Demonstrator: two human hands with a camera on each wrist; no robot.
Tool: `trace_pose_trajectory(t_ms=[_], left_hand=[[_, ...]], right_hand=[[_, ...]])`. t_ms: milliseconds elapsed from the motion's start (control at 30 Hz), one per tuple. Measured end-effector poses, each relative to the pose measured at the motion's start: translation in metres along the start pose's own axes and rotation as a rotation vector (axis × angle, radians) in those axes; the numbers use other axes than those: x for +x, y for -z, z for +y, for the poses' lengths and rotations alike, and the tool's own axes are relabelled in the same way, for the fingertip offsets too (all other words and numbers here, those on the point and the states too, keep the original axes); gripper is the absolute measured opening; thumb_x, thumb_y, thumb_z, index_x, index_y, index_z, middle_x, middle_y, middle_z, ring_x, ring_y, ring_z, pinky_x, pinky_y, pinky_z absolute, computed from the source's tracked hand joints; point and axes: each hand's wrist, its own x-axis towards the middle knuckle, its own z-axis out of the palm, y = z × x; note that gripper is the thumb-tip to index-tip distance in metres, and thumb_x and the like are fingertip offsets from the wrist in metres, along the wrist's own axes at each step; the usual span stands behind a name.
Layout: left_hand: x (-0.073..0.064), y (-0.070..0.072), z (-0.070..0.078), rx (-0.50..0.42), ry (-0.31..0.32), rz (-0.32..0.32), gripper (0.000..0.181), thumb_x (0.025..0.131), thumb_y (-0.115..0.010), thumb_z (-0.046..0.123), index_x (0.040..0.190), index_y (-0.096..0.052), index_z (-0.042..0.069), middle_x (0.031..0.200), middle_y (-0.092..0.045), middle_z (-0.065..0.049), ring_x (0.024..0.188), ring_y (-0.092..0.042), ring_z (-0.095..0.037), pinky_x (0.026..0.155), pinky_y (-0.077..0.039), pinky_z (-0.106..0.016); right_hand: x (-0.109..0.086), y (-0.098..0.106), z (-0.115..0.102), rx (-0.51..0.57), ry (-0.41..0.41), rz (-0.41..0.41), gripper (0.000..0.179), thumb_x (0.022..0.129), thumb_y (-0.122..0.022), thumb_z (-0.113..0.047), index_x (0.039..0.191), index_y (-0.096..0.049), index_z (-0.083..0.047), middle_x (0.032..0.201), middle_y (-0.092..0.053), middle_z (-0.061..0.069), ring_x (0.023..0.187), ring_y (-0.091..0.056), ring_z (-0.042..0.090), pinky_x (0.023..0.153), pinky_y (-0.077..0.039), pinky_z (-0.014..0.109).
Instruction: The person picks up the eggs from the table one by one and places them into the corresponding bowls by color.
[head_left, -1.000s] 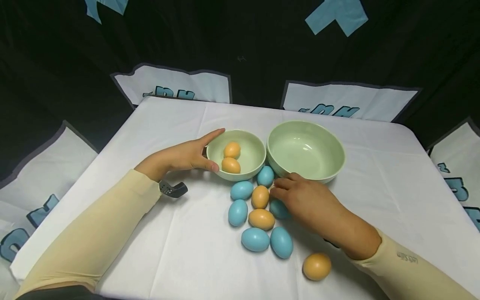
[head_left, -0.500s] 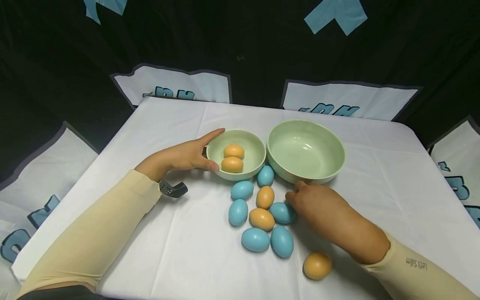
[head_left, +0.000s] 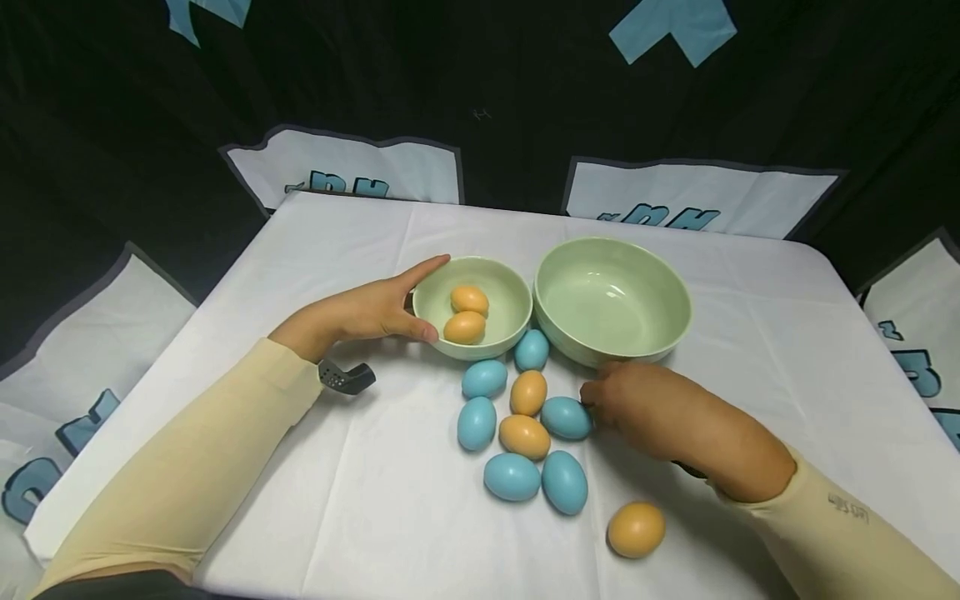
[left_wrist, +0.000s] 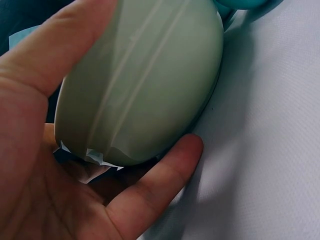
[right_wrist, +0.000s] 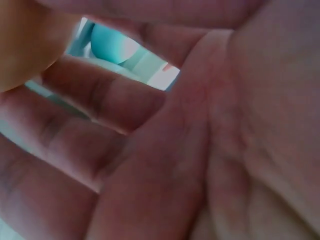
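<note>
My left hand grips the side of a small light-green bowl, thumb and fingers spread round its outer wall; its smooth side fills the left wrist view. Inside lie two orange eggs. My right hand is low in front of a larger green bowl. From above its fingers are mostly hidden, but the right wrist view shows an orange egg against the fingertips. Close left of that hand is a blue egg.
Several blue eggs, such as this one, lie in a cluster before the bowls, with two orange eggs among them. Another orange egg lies apart at the front right. A white cloth covers the table.
The right hand has drawn back rightward from the cluster, uncovering a blue egg. One orange egg in the cluster shifted slightly, as did those in the small bowl. The left hand stayed put.
</note>
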Motion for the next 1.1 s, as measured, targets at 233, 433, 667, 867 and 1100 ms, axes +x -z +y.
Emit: trace_pose_trajectory(t_ms=[233,433,667,867,1100], left_hand=[[0.001,-0.001,0.001,-0.003,0.000,-0.018,0.114,0.061,-0.085,0.060,0.145,-0.008,0.061,0.150,-0.030,0.013,0.129,-0.037,-0.019,0.110,-0.030,-0.048],[0.000,0.002,0.002,-0.006,0.011,-0.009,0.113,0.062,-0.086,0.057,0.144,-0.009,0.063,0.149,-0.031,0.013,0.128,-0.037,-0.019,0.110,-0.029,-0.048],[-0.001,0.001,-0.002,-0.025,0.013,-0.013,0.112,0.063,-0.086,0.056,0.145,-0.009,0.062,0.151,-0.028,0.013,0.130,-0.035,-0.020,0.111,-0.027,-0.050],[-0.004,0.001,-0.004,-0.031,0.022,0.001,0.112,0.062,-0.086,0.056,0.144,-0.010,0.063,0.151,-0.028,0.013,0.131,-0.034,-0.020,0.111,-0.027,-0.050],[-0.001,0.002,0.000,-0.021,0.007,-0.017,0.111,0.064,-0.085,0.057,0.144,-0.008,0.063,0.149,-0.030,0.013,0.128,-0.037,-0.020,0.109,-0.030,-0.048]], right_hand=[[-0.014,0.016,0.014,0.203,-0.043,-0.092,0.023,0.084,-0.067,-0.005,0.095,-0.071,-0.025,0.088,-0.059,-0.011,0.080,-0.053,0.006,0.073,-0.047,0.027],[-0.024,0.039,0.029,0.342,-0.142,-0.192,0.032,0.086,-0.074,-0.012,0.104,-0.067,-0.038,0.092,-0.060,-0.016,0.088,-0.055,0.007,0.080,-0.049,0.029],[-0.031,0.052,0.056,0.446,-0.141,-0.225,0.033,0.088,-0.072,-0.021,0.111,-0.063,-0.044,0.106,-0.063,-0.020,0.103,-0.057,0.007,0.089,-0.050,0.030],[-0.031,0.056,0.083,0.622,-0.115,-0.188,0.035,0.086,-0.073,-0.034,0.120,-0.064,-0.037,0.114,-0.064,-0.015,0.113,-0.058,0.011,0.088,-0.052,0.028],[-0.043,0.062,0.109,0.779,-0.131,-0.110,0.038,0.090,-0.070,-0.024,0.127,-0.062,-0.026,0.122,-0.064,-0.004,0.115,-0.058,0.014,0.086,-0.053,0.030]])
